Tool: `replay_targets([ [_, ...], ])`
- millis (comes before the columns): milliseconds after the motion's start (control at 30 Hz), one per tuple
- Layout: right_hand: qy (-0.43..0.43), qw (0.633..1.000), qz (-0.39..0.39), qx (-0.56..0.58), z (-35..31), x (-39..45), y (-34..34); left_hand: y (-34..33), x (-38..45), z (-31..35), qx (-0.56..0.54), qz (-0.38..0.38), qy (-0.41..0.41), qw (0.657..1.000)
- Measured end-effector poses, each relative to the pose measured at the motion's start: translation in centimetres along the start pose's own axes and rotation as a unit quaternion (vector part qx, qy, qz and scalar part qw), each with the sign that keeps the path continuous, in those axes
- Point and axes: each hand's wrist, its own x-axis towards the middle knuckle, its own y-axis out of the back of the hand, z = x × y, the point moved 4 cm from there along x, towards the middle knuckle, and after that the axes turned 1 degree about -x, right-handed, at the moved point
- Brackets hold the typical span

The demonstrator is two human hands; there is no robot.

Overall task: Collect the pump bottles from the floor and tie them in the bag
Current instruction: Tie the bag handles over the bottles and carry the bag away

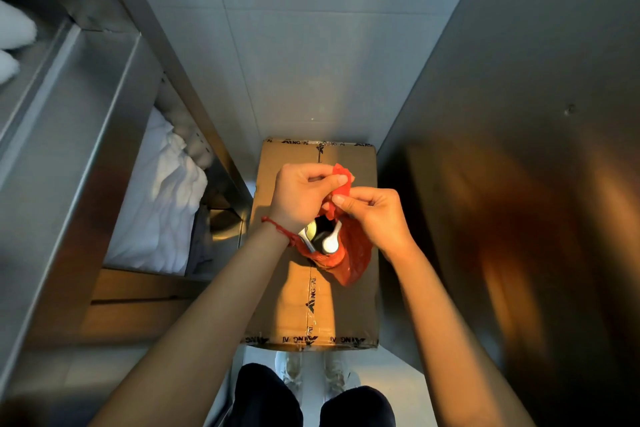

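Note:
A red plastic bag [356, 253] stands on a taped cardboard box [294, 305] in front of me. Inside its open mouth I see the white pump heads of the pump bottles [329, 243], two of them plainly. My left hand [301, 194] pinches one red bag handle above the opening. My right hand [374, 218] pinches the other handle, right beside the left, fingertips almost touching. The two handles cross between my hands. The bottles' bodies are hidden by the bag.
A steel shelf unit [86, 132] runs along the left, with folded white linen [162, 201] on a lower shelf. A steel wall [519, 184] closes the right side. Grey tiled wall lies behind the box. My knees and shoes [311, 378] are just below the box.

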Motion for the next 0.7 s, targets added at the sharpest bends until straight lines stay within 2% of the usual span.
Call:
replay_targets([
  [133,-0.020,1.000,0.006,0.016,-1.0,-0.8,-0.6,1.5,-0.9,0.6,0.033,0.026,-0.019,0.999],
  [233,-0.032,0.999,0.024,0.028,-1.5,-1.6,-0.9,3.4,-2.6,0.5,0.119,0.067,-0.054,0.989],
  [467,-0.049,0.998,0.024,0.025,-2.1,-4.6,-1.1,5.6,-9.3,0.9,0.288,0.153,-0.136,0.935],
  [700,-0.062,0.997,-0.037,-0.003,-1.6,-9.4,-1.1,5.3,-18.0,-0.8,0.421,0.218,-0.117,0.873],
])
